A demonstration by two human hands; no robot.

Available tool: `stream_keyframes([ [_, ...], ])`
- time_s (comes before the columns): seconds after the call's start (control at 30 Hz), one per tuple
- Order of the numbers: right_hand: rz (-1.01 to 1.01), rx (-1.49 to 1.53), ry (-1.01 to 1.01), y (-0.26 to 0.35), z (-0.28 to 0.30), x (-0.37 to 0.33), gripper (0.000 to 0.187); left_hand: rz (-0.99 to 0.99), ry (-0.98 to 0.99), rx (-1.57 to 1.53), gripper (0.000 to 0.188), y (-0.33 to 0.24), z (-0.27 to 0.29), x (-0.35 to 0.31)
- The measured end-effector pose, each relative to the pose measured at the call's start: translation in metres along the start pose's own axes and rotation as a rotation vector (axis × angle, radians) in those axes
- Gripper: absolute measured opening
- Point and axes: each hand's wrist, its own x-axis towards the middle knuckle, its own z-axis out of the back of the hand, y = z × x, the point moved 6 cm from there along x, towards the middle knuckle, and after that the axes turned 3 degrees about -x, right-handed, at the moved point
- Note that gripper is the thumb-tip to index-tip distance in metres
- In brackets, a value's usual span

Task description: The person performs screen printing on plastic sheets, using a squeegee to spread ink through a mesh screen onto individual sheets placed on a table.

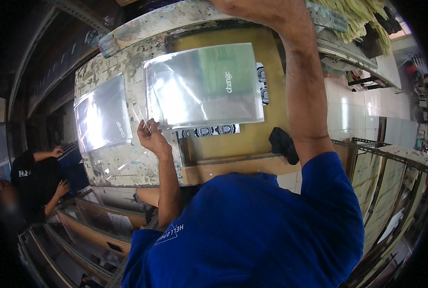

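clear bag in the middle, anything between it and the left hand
Nothing visible does. The left hand is at the lower left corner of the clear bag, pinching a thin clear strip at that edge. The second clear bag lies off to the left, apart.

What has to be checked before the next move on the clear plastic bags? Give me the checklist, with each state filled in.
1. Left hand grip: it pinches a thin clear strip by the lower left corner of the large clear plastic bag: ok.
2. Large bag lies flat on the yellow board: ok.
3. Second stack of clear plastic bags lies apart, to the left on the worn white table: ok.
4. Right hand free: the right forearm runs out past the top edge, hand unseen: cannot tell.
5. Black cloth lies apart from the large bag: ok.
6. Bag flap closed: cannot tell.
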Motion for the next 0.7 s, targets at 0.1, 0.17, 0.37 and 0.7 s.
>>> stream_keyframes([
  [0.1, 0.004, 0.005, -0.002, -0.004, -0.002, -0.001, 0.038, -0.059, 0.038, -0.001, 0.037, -0.021, -0.01, -0.003],
  [0.17, -0.273, -0.025, 0.256, 0.008, 0.009, 0.009, 0.036, -0.101, 0.077, -0.02, 0.037, -0.034, -0.021, -0.004],
  [0.37, -0.005, 0.028, 0.02, 0.012, 0.009, -0.006, 0.033, -0.009, 0.009, 0.03, 0.039, -0.019, -0.006, -0.003],
  [0.7, 0.014, -0.032, -0.051, -0.006, -0.002, -0.005, 0.04, -0.137, -0.04, -0.098, 0.037, -0.065, 0.01, 0.027],
])
